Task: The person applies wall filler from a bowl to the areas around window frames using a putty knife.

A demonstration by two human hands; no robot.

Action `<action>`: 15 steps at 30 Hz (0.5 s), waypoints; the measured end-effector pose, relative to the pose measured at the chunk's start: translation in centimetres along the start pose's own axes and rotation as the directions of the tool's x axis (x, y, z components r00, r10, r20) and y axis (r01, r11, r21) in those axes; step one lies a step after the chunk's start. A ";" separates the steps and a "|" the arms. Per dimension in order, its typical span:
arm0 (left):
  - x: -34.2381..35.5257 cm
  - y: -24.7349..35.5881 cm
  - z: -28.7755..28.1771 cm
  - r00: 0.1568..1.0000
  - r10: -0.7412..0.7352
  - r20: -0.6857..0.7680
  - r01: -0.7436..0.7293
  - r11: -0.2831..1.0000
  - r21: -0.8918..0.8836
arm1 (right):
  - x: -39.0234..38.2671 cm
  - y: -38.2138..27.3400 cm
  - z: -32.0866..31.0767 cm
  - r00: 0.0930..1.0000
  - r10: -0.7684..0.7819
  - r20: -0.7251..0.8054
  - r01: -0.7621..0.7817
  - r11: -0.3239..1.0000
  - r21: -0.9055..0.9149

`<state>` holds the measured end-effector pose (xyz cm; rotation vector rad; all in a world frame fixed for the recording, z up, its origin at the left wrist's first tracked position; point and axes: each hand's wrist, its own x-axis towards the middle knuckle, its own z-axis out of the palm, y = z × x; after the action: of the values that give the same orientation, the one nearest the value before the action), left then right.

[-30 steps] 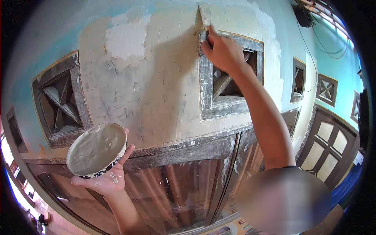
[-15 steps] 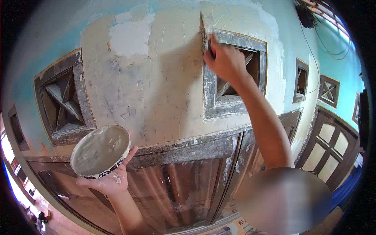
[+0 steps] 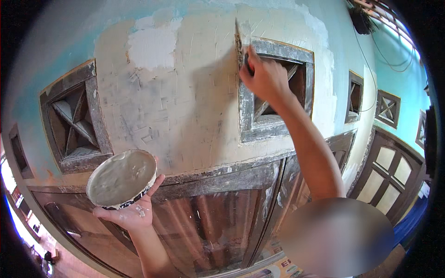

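Note:
On the left, my left hand (image 3: 135, 218) holds up a shallow round bowl (image 3: 121, 206) from below, its fingers spread around the side. Smooth grey-beige putty (image 3: 121, 178) fills the bowl, and dabs of it stick to my palm. My right hand (image 3: 269, 76) is closed around the handle of a putty knife (image 3: 244, 36). The blade lies against the wall, at the upper left corner of a square wooden vent frame (image 3: 278, 48). Pale filler with scratch marks covers the wall (image 3: 204, 69) left of this frame.
Another wooden vent (image 3: 76, 116) with crossed slats is at the left. Beneath runs a dark wooden lintel (image 3: 218, 178) above glazed panels (image 3: 208, 227). Farther right are smaller vents, a panelled door (image 3: 387, 171) and hanging wires (image 3: 371, 69). A blurred oval covers the lower right.
The putty knife and my right hand have slid slightly downward along the frame's corner. My left hand with the bowl has shifted a little to the right.

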<state>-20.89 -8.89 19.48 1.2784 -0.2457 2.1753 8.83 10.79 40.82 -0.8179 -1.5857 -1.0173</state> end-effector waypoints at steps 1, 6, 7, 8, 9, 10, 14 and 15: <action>0.0 0.5 0.0 1.000 -0.002 0.005 0.002 1.000 0.008 | -1.8 -1.0 -0.1 0.999 0.001 0.042 -0.003 0.999 0.032; -0.1 1.1 0.4 1.000 0.002 0.006 -0.002 1.000 -0.005 | -2.8 -2.9 -2.6 0.999 0.007 -0.045 0.003 0.972 0.234; -0.1 0.8 0.4 1.000 0.010 0.001 -0.010 1.000 0.001 | -0.8 -2.5 -3.3 0.998 0.048 -0.046 -0.039 0.982 0.186; -0.1 0.6 0.5 1.000 0.019 -0.004 -0.019 1.000 0.007 | 1.0 -2.1 -3.4 0.995 0.089 -0.048 -0.082 0.987 0.140; -0.1 0.3 0.6 1.000 0.018 -0.001 -0.018 1.000 0.004 | 2.4 -1.5 -3.1 0.991 0.074 -0.112 -0.066 0.995 0.071; -0.1 0.1 0.6 1.000 0.013 0.027 -0.014 1.000 0.013 | 3.0 -1.1 -2.6 0.991 0.074 -0.114 -0.066 0.995 0.071; -0.4 0.3 -0.4 1.000 0.024 0.008 -0.025 0.997 0.071 | 0.6 -1.5 -0.4 0.998 0.042 -0.046 -0.040 0.997 0.061; -0.5 0.7 -0.4 1.000 0.029 0.007 -0.029 0.997 0.075 | -1.3 -2.4 -0.5 0.999 0.041 0.003 -0.041 0.995 0.086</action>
<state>-21.41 -9.50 18.98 1.3305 -0.1871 2.2244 7.23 9.33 39.08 -0.7893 -1.5966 -0.9135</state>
